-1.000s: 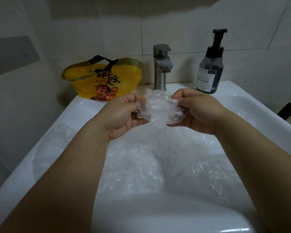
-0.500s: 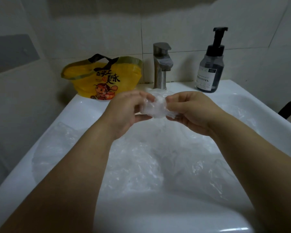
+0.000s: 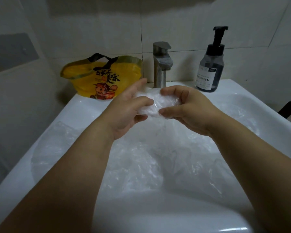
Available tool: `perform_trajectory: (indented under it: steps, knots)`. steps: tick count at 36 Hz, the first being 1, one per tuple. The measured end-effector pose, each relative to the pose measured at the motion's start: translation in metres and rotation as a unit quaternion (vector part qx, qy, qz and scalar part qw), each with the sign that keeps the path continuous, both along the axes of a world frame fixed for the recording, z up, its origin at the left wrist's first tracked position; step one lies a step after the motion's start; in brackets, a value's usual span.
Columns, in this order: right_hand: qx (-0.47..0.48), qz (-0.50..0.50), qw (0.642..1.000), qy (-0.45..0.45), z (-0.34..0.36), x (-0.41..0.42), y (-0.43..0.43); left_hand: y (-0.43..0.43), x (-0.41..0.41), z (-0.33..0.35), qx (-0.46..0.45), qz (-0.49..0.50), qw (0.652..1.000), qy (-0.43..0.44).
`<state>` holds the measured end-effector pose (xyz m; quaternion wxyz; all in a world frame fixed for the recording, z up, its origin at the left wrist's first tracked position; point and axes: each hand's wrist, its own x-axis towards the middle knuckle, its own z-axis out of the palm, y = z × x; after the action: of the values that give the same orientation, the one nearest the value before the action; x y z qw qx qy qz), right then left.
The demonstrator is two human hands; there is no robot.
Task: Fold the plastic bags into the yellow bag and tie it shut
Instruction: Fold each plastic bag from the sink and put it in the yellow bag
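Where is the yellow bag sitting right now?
In the head view, the yellow bag stands at the back left corner of the sink, against the tiled wall, left of the faucet and beyond the left hand.

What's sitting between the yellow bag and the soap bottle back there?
The metal faucet stands between yellow bag and soap bottle, shown in the head view.

The folded bag (image 3: 152,105) is a small, clear, crumpled packet. It is held in the air above the sink (image 3: 84,106) between the left hand (image 3: 129,108) and the right hand (image 3: 188,106). The right fingers curl over its top, and the left thumb lies on its left end. The loose bags (image 3: 141,165) are clear and wrinkled and lie spread in the basin below. The yellow bag (image 3: 97,76) stands at the back left corner of the sink. Its mouth is open, its black handles point up, and a cartoon print is on its front.
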<state>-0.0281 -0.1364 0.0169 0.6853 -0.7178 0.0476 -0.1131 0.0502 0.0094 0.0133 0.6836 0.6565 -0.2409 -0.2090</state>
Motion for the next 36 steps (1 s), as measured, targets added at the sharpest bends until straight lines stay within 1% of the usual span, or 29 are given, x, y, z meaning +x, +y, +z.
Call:
perform_trajectory:
  steps: [2, 6, 9, 13, 16, 19, 23, 25, 28, 31, 33, 36]
  knots:
    - [0.019, 0.015, 1.000, 0.006, -0.001, 0.000, 0.000, 0.001, -0.001, 0.000, 0.011, -0.023, 1.000, -0.006]
    - [0.047, 0.015, 0.999, 0.018, -0.001, 0.002, -0.003, 0.002, 0.002, -0.003, 0.022, -0.011, 1.000, -0.004]
    - [0.048, 0.010, 0.999, 0.023, -0.001, 0.002, -0.004, 0.000, 0.004, -0.004, 0.024, -0.006, 1.000, 0.010]
    - [0.041, 0.004, 0.999, 0.022, -0.001, 0.001, -0.004, 0.001, 0.004, -0.003, -0.011, -0.011, 1.000, 0.027]
    - [0.029, -0.003, 0.999, 0.020, 0.000, 0.001, -0.004, 0.002, 0.004, -0.001, -0.042, 0.008, 0.998, 0.037]
    - [-0.008, -0.013, 1.000, 0.024, 0.000, 0.001, -0.005, 0.003, 0.003, 0.000, -0.060, 0.019, 0.998, 0.026]
    - [-0.041, -0.023, 0.999, 0.025, 0.000, 0.002, -0.006, 0.004, 0.001, 0.001, -0.065, 0.035, 0.996, -0.044]
    - [-0.060, -0.030, 0.997, 0.022, 0.000, 0.003, -0.008, 0.004, 0.000, -0.001, -0.052, 0.049, 0.994, -0.083]
    - [-0.114, -0.045, 0.992, 0.024, -0.002, 0.003, -0.009, 0.005, -0.003, -0.002, 0.015, 0.058, 0.981, -0.184]
    - [-0.145, -0.062, 0.987, 0.017, -0.003, 0.003, -0.009, 0.006, -0.005, -0.002, 0.091, 0.048, 0.958, -0.269]
    - [-0.160, -0.066, 0.985, 0.009, -0.003, 0.003, -0.009, 0.006, -0.004, -0.004, 0.123, 0.059, 0.942, -0.308]
    - [-0.175, -0.065, 0.982, -0.002, -0.004, 0.003, -0.008, 0.007, -0.002, -0.005, 0.132, 0.091, 0.930, -0.332]
